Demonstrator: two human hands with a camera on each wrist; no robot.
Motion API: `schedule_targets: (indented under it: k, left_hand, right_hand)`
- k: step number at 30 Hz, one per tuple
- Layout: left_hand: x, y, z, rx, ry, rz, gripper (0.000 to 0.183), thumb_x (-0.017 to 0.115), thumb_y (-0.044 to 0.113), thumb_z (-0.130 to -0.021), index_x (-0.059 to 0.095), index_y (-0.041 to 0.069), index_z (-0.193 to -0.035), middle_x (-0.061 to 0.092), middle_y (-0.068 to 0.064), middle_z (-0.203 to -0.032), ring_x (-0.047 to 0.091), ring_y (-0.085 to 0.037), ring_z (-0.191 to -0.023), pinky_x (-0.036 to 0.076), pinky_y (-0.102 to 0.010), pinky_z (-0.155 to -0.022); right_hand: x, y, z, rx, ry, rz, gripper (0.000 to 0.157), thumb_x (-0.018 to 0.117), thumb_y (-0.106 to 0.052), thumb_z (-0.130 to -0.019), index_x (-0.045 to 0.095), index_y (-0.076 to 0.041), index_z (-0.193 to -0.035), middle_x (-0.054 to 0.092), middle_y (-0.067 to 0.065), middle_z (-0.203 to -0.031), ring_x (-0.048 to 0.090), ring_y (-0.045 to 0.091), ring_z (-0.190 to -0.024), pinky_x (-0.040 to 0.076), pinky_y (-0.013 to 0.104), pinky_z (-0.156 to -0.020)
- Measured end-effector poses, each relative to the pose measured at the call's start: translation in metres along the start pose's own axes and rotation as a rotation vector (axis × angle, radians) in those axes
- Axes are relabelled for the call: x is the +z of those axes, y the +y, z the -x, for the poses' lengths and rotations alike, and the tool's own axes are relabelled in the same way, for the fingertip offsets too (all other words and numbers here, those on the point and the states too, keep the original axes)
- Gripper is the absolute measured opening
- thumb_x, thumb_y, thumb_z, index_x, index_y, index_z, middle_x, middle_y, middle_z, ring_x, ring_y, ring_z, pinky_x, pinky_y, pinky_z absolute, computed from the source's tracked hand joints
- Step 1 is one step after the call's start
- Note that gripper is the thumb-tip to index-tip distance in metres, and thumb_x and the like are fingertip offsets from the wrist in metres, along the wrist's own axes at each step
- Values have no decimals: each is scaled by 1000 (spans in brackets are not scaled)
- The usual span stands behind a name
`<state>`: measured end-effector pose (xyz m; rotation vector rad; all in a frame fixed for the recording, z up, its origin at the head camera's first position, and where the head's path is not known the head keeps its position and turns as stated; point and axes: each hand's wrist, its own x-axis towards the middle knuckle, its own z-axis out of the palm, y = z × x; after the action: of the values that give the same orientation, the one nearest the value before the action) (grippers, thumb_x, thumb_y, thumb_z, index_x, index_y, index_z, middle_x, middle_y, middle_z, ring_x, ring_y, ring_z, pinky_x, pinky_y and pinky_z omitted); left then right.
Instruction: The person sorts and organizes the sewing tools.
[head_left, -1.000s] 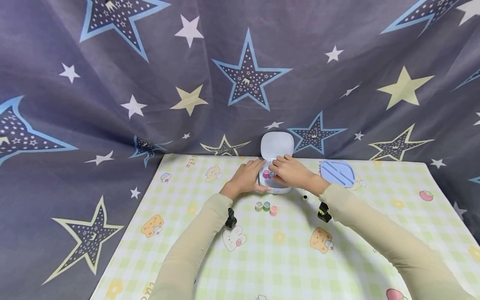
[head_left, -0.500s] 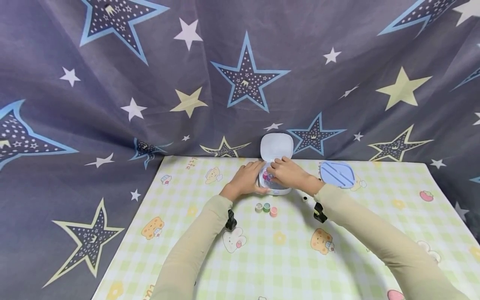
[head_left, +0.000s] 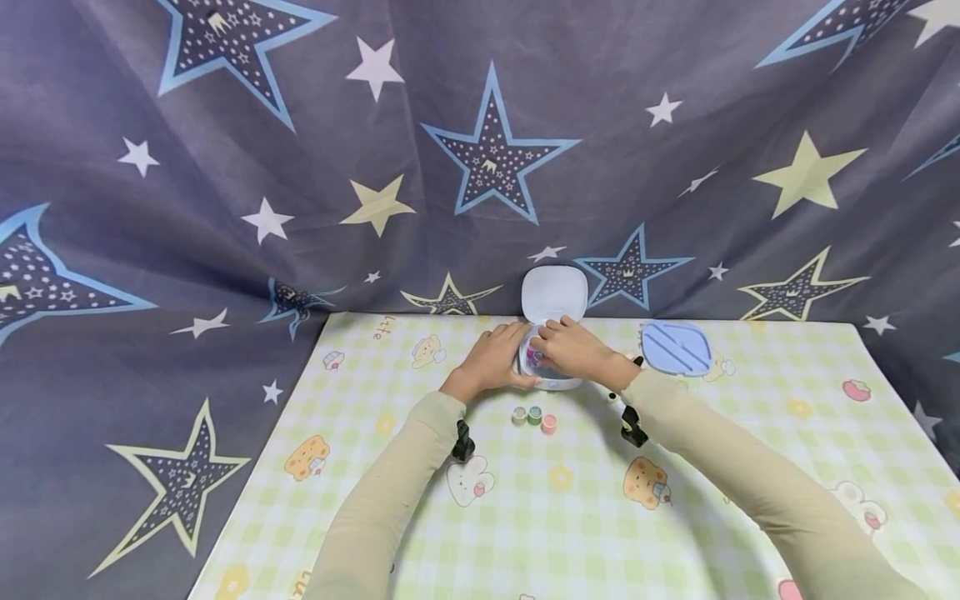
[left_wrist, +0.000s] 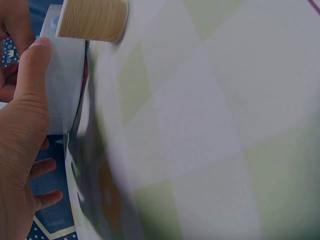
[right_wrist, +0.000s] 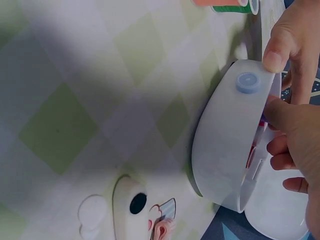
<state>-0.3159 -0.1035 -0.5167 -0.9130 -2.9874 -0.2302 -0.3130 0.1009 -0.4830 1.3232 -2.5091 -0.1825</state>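
A small white box point(head_left: 558, 385) stands at the back of the table with its lid point(head_left: 555, 293) raised. My left hand point(head_left: 495, 357) grips its left side, the thumb point(left_wrist: 36, 65) on the front rim. My right hand point(head_left: 573, 346) reaches into the box from the right. In the right wrist view its thumb and forefinger pinch a purple-blue spool point(right_wrist: 263, 118), mostly hidden by the fingers. Pink and red colours show inside near those fingers. A pale blue button point(right_wrist: 247, 82) sits on the box's front wall.
Beige point(head_left: 519, 415), green point(head_left: 535, 415) and pink point(head_left: 550, 424) thread spools stand in front of the box. A blue tray-like lid point(head_left: 677, 348) lies at the back right. A small white object with a black spot point(right_wrist: 130, 205) lies right of the box. A star-patterned curtain point(head_left: 480, 233) hangs behind.
My right hand has shifted slightly left and lower into the box, its forearm swinging left, and now covers more of the spools inside. The left hand stays on the box.
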Motion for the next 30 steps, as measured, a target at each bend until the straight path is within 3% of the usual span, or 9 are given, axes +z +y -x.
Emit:
schedule_targets:
  k: [9,30]
  left_hand:
    - [0,-1,2,30,54,31,110,75,70,-77,32,11,-159,45,-9,-157,48,-30,-139,48,-52,-105]
    - [2,-1,0,17,29,22,110,74,71,-78,29,12,-160,43,-6,-158,46,-28,-140,47,-50,-107]
  right_hand:
    - [1,-3,-1,-1,-5,19,31,77,-33,-90,70,-10,-109,71,6,-103,63,25,-97,49,41,-82]
    - [-1,-7,-2,-30,6,76,32,77,-37,-89,70,-11,-105,73,10,-106,65,27,-99,50,42,-85]
